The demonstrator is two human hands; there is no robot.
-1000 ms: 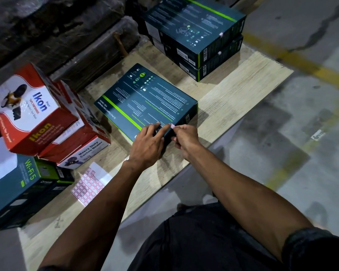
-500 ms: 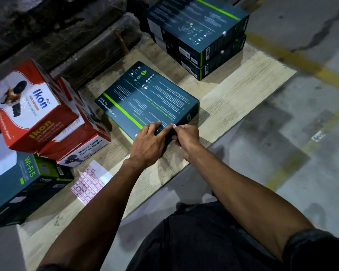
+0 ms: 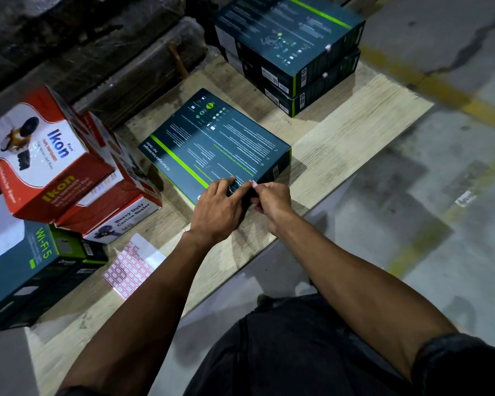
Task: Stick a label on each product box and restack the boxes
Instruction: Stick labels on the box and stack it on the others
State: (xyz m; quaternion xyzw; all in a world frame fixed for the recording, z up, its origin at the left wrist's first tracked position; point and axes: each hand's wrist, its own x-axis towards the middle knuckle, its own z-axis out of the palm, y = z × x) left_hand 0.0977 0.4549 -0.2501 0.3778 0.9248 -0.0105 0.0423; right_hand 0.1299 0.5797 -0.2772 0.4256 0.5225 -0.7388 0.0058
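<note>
Where the pale wood-grain board (image 3: 340,155) lies flat on a stained grey concrete floor (image 3: 440,252), a dark teal box (image 3: 212,144) with a green stripe rests on it near its middle. The left hand (image 3: 217,210) presses down on the box's near corner with relaxed, spread fingers. The right hand (image 3: 272,198) is curled, pinching a small pink label (image 3: 253,183) against the box's near edge. At the far side of the board stand two more teal boxes (image 3: 292,52), stacked. To the left lean red and white Ikon boxes (image 3: 49,155) over a Wi-Fi 5 box (image 3: 32,270), and a sheet of pink labels (image 3: 129,270) lies near them. Worn yellow floor lines (image 3: 435,87) run to the right; dark wrapped bundles (image 3: 83,47) fill the far left.
</note>
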